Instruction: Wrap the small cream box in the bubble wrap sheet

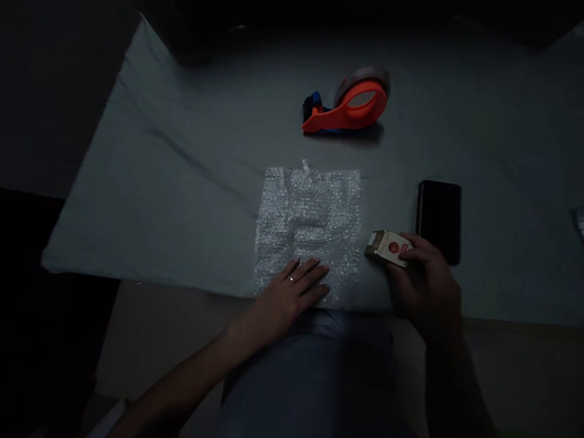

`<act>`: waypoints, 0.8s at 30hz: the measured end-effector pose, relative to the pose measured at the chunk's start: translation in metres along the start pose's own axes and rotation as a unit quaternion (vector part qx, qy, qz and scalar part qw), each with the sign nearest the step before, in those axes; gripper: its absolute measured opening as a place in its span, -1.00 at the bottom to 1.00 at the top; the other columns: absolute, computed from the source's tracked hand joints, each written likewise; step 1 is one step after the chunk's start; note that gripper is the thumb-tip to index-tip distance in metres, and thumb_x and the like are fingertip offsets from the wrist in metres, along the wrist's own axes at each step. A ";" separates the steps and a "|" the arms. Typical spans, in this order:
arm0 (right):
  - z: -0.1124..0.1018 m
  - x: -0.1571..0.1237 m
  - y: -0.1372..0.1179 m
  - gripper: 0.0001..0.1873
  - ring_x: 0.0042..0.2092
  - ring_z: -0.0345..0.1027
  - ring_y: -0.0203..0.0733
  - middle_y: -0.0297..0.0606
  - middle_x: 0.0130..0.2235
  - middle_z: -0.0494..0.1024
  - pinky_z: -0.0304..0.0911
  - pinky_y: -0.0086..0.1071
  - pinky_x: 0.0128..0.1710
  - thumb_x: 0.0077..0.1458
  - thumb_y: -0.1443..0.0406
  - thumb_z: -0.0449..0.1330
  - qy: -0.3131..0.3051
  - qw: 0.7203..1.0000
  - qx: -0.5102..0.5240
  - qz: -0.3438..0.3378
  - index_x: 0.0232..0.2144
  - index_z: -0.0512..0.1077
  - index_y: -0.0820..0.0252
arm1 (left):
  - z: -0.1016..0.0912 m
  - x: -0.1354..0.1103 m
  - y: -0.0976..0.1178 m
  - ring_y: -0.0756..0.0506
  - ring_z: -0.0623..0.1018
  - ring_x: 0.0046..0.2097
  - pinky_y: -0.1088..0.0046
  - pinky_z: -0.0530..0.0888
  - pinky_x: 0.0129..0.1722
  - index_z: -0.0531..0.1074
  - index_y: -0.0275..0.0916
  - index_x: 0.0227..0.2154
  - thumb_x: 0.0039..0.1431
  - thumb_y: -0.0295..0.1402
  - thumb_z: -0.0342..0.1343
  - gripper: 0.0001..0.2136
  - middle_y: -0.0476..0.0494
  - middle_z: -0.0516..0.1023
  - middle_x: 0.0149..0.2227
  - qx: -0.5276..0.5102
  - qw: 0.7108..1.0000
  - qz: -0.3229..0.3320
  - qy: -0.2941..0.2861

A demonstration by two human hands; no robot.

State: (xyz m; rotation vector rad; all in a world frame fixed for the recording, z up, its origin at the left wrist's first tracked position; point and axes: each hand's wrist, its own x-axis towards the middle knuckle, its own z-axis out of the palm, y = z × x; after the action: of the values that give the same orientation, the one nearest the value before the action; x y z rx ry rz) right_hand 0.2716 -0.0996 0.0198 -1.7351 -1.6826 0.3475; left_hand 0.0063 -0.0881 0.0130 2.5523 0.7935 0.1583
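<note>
A sheet of bubble wrap (314, 207) lies flat on the cloth in front of me, with a shallow crease or bulge near its middle. My left hand (292, 292) rests on its near edge, fingers stretched out, a ring on one finger. Just right of the sheet, my right hand (424, 280) grips a small cream-coloured carton (393, 247) with a red mark on its face, tilted and held between thumb and fingers. Beyond the right hand lies a black rectangular object (440, 216), perhaps a phone or small case. The room is dim.
An orange and blue tape dispenser (349, 112) with a roll of tape stands on the far side of the sheet. A pale cloth (182, 201) covers the table, its near edge close to my lap. Something small and shiny (579, 220) shows at the right border.
</note>
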 end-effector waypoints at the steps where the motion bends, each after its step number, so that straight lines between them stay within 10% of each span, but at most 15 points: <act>1: -0.001 -0.002 0.005 -0.83 0.07 0.36 0.02 -0.04 0.04 0.46 0.30 -0.04 0.00 0.09 0.31 0.20 -0.008 1.000 -0.005 -0.001 -0.24 0.30 0.12 | 0.000 0.000 0.000 -0.26 0.12 0.35 -0.03 0.21 0.26 0.28 -0.25 0.14 0.35 -0.46 -0.13 -0.66 -0.25 0.20 0.30 0.000 1.000 0.001 0.002; 13: -0.002 0.018 -0.015 -0.78 0.06 0.35 0.00 -0.09 0.03 0.43 0.32 -0.03 0.00 0.04 0.35 0.22 0.043 0.998 0.034 -0.032 -0.23 0.32 0.11 | 0.005 0.014 0.013 -0.22 0.12 0.35 0.01 0.16 0.29 0.28 -0.23 0.14 0.36 -0.43 -0.13 -0.67 -0.22 0.22 0.29 -0.010 1.000 0.022 -0.017; 24: 0.048 0.030 -0.032 -0.76 0.14 0.29 -0.07 -0.08 0.09 0.41 0.31 -0.09 0.05 0.11 0.46 0.06 -0.182 0.974 0.085 -0.108 -0.18 0.26 0.09 | 0.004 0.026 0.023 -0.23 0.19 0.31 0.06 0.19 0.26 0.33 -0.24 0.09 0.36 -0.40 -0.13 -0.69 -0.23 0.28 0.24 0.001 1.000 0.030 -0.006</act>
State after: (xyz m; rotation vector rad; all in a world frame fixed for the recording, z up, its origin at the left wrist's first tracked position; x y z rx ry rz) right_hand 0.2205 -0.0598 0.0128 -1.4069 -2.0134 0.7194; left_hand 0.0407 -0.0915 0.0190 2.5776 0.7145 0.1605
